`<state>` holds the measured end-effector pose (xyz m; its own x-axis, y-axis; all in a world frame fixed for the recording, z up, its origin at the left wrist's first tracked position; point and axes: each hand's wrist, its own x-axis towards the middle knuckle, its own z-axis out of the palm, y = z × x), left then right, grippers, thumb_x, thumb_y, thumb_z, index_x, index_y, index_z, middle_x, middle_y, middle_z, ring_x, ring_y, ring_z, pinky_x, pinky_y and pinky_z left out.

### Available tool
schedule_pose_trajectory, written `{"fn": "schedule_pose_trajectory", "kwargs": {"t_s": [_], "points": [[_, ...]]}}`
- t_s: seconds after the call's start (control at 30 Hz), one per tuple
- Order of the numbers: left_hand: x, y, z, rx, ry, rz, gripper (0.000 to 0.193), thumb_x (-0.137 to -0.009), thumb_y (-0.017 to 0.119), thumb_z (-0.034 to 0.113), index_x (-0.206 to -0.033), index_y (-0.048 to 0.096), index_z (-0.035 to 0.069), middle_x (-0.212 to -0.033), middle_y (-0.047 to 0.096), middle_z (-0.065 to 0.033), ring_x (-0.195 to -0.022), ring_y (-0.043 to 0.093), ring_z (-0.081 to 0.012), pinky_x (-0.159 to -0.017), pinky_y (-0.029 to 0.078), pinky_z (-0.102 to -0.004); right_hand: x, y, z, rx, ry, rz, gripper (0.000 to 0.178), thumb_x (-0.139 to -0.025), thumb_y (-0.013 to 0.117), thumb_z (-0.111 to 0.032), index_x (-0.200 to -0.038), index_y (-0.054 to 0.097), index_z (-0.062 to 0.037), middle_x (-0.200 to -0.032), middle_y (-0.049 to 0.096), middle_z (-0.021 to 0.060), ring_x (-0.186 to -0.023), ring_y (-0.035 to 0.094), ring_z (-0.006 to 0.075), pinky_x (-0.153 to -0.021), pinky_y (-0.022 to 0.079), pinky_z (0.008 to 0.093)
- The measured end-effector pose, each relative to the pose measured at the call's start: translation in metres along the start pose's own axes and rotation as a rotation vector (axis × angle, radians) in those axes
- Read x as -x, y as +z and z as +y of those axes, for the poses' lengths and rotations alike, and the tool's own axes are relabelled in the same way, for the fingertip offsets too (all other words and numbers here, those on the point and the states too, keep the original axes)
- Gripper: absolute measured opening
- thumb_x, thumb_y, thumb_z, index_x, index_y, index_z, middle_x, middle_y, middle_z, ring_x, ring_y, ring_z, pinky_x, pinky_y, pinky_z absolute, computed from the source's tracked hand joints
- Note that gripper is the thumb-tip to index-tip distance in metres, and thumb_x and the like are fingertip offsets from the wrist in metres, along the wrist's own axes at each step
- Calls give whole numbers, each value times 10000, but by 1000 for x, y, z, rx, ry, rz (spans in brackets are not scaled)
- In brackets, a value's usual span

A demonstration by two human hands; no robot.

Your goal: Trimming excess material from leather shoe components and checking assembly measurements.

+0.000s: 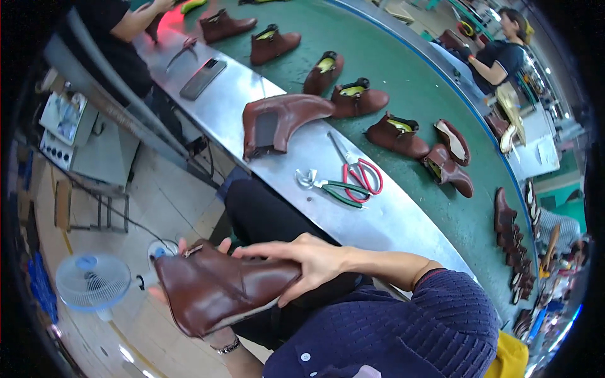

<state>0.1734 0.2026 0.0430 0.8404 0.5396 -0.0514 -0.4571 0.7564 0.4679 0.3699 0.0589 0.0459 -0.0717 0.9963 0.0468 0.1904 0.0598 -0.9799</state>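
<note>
A brown leather ankle boot (217, 286) with a small zip near its upper edge lies sideways between my two hands above my lap. My right hand (312, 261) is closed round its right end, thumb below and fingers over the top. Behind the boot is my left hand (159, 293), mostly hidden; its fingertips show past the far edge, and a metal watch is on that wrist. On the metal ledge (403, 233) in front of me lie green-handled pliers (340, 189) and red-handled scissors (362, 176). Another brown ankle boot (283, 120) with a dark side panel rests just beyond them.
A green conveyor belt (435, 82) carries several brown boots and shoes beyond the ledge. A phone (203, 79) and another tool (181, 51) lie farther left. Two co-workers sit or stand across and to the left. A fan (93, 280) stands on the floor at left.
</note>
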Motion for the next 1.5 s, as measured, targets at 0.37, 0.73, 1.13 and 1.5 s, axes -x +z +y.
{"fn": "schedule_pose_trajectory", "kwargs": {"t_s": [0.37,0.73,1.13,1.5], "points": [[-37,-15,-43,-404,-279,9,679,-1015,355,465,-1507,195,24,-1454,371,-281,-1251,493,-419,-1020,427,-496,142,-124,15,134,-33,1770,600,-824,750,-109,-1354,488,-9,-1320,542,116,-1130,570,181,-967,458,308],[-73,-5,-52,-606,-416,70,523,-1008,460,317,-1391,392,-32,-1328,513,-256,-1163,570,-385,-977,476,-464,411,-113,131,882,828,2583,776,-841,690,-479,-1363,442,39,-1324,515,252,-1225,501,362,-1061,352,395],[-87,26,-71,-629,-417,-79,455,-991,526,268,-1346,476,-12,-1298,565,-197,-1141,598,-297,-970,471,-389,109,-184,80,846,594,1444,454,-820,733,-385,-1118,598,-71,-729,683,105,-645,666,306,-625,516,423],[-22,3,-30,-717,-176,31,395,-1001,494,223,-1311,499,-22,-1267,580,-214,-1124,609,-317,-958,485,-404,111,-203,65,347,316,1588,236,-935,624,-251,-897,630,-18,-577,626,57,-498,594,99,-449,459,248]]}}
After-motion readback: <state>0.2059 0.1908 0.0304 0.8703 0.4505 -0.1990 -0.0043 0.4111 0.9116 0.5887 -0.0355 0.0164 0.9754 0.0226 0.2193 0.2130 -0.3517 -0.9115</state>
